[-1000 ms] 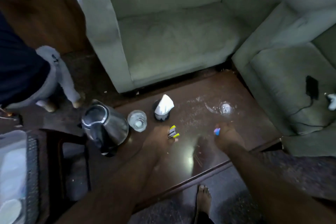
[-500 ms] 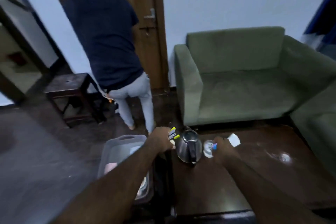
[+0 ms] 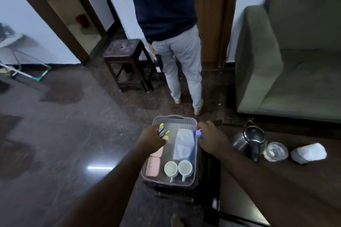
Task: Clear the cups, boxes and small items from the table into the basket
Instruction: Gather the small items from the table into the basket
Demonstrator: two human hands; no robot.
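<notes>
Both hands hover over the grey basket (image 3: 175, 120): the left hand (image 3: 152, 139) clasps a bundle of yellow-tipped small items (image 3: 162, 131), the right hand (image 3: 212, 138) pinches a small blue-purple item (image 3: 199, 132). Two white cups (image 3: 178, 168), pink boxes (image 3: 153, 167) and a tissue pack (image 3: 184, 143) lie inside.

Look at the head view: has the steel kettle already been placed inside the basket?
No, the steel kettle stands on the table to the right of the basket, beside a glass.
</notes>
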